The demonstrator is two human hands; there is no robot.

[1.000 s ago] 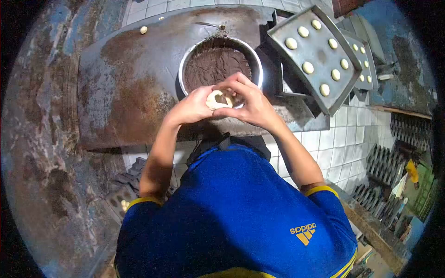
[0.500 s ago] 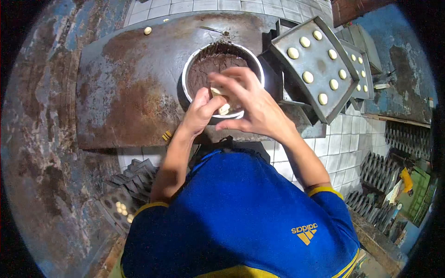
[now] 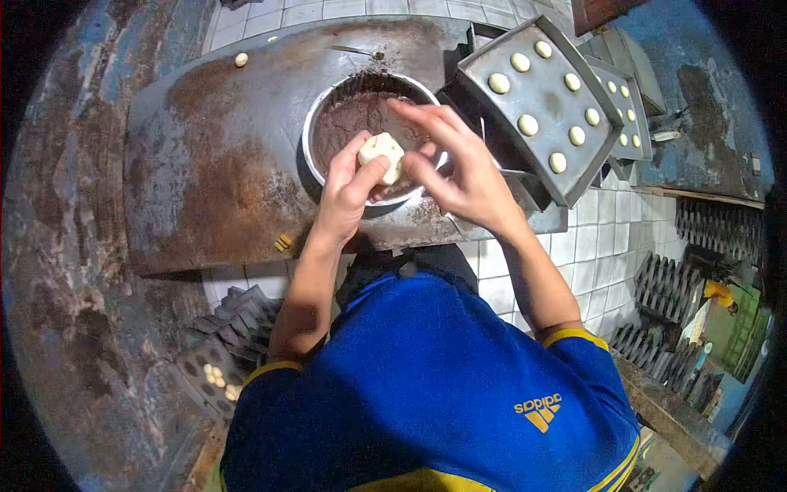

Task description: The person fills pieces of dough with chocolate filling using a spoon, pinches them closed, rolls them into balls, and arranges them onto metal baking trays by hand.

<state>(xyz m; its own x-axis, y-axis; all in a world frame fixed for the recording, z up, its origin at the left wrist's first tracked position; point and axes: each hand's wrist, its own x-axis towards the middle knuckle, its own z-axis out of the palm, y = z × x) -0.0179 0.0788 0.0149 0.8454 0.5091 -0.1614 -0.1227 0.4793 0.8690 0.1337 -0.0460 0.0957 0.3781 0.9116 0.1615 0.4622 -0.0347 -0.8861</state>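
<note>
Left hand [image 3: 348, 182]: raised over the near part of the bowl; fingers curled around the far side and underside of a pale dough piece [image 3: 379, 148], thumb laid across its near face; gripping it. Left forearm [image 3: 316, 266] runs up and slightly inward from the blue sleeve [image 3: 266, 402].

Right hand [image 3: 463, 176]: unclosed, back of the hand partly upward; fingers extended leftward above the bowl, thumb apart from them and close to the dough's right edge; contact there cannot be told. Right forearm [image 3: 533, 271] slants up and inward.

Dough piece: one, rounded, held above the bowl, between the two hands.

Bowl [image 3: 308, 146]: one, round, metal-rimmed, containing dark brown filling [image 3: 336, 123]; standing on the worn metal surface [image 3: 217, 176].

Tray [image 3: 553, 102]: one, tilted, right of the bowl; eight pale rounds on it.

Utensil [image 3: 352, 50]: one, long-handled, lying beyond the bowl.

Loose round [image 3: 241, 60]: one, near the surface's far left edge.
</note>
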